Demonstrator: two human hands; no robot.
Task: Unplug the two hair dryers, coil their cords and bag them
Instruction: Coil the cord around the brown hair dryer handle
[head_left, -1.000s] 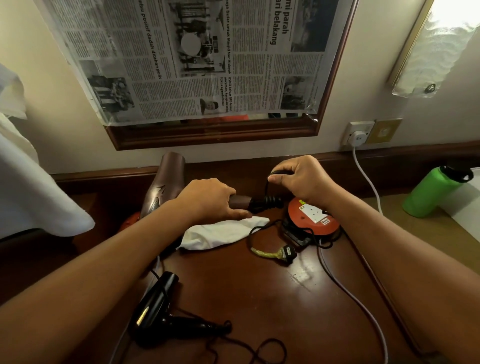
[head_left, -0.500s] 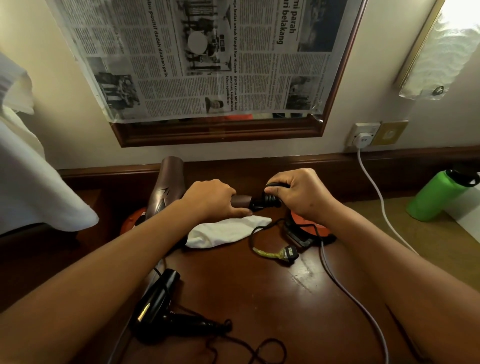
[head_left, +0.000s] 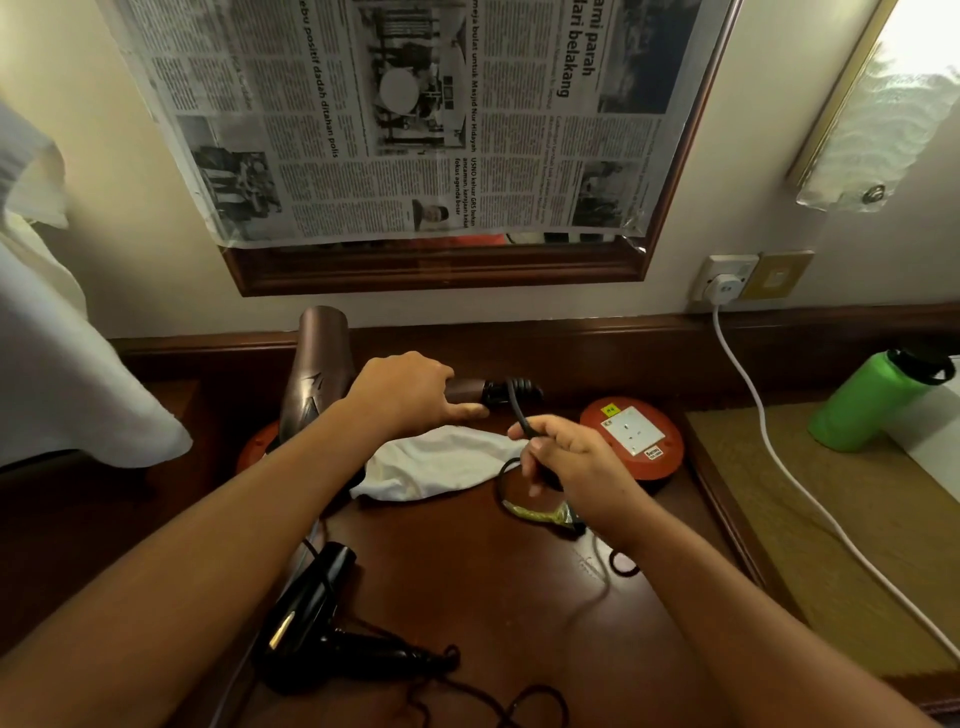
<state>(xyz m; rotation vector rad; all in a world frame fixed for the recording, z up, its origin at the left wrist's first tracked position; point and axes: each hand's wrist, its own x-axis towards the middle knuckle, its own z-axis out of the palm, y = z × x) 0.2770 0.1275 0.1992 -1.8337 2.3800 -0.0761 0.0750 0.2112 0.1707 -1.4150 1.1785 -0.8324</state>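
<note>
Brown hair dryer (head_left: 318, 375) lies at back of worktop (head_left: 467, 587), barrel toward the wall; left hand (head_left: 410, 393) grips its handle, fingers curled round it. Right hand (head_left: 566, 462) pinches the brown dryer's cord (head_left: 519, 410) just off the strain relief, a turn apparently wrapped at the handle end. Its plug (head_left: 563, 514), yellow-taped, lies free on the worktop beside the orange extension reel (head_left: 631, 439), whose socket looks empty: unplugged, I judge. Coiling just begun. Black hair dryer (head_left: 311, 618) sits near front edge, cord loose in loops; its plug runs out of frame, so unplugged or not I cannot tell. White cloth bag (head_left: 436, 467), if a bag it is, lies flat between the hands, nothing in it. Bagging not started. Red object under the brown dryer is mostly hidden.
</note>
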